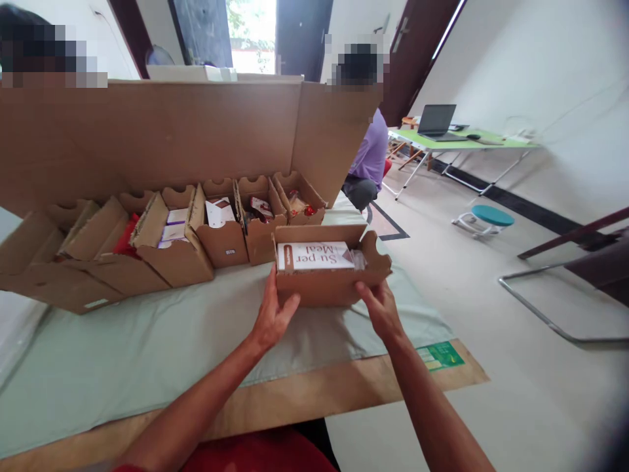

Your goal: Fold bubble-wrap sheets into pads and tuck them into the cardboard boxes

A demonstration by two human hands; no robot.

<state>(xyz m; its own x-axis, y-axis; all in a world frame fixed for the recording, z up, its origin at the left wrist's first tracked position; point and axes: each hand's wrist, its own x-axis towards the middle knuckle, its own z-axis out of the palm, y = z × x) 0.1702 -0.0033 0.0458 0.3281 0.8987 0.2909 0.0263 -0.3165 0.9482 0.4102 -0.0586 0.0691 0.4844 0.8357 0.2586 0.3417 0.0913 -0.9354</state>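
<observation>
Between both hands is an open cardboard bin (319, 290), near the right part of the cloth-covered table. Inside it lies a white box (314, 256) printed "Super Meal", upside down from my side, with a clear plastic item (359, 259) beside it. My left hand (272, 313) grips the bin's left end, thumb on the front wall. At the right end, my right hand (380, 308) holds the bin, thumb against the front and its other fingers hidden behind. Whether the bin rests on the cloth or hangs just above it, I cannot tell.
Several cardboard bins (223, 248) stand in a row at left and centre, some holding packets. A tall cardboard panel (196, 128) rises behind them. A person in a purple top (372, 147) is beyond it; another person's head shows top left. A laptop (437, 121) and teal stool (493, 215) are right.
</observation>
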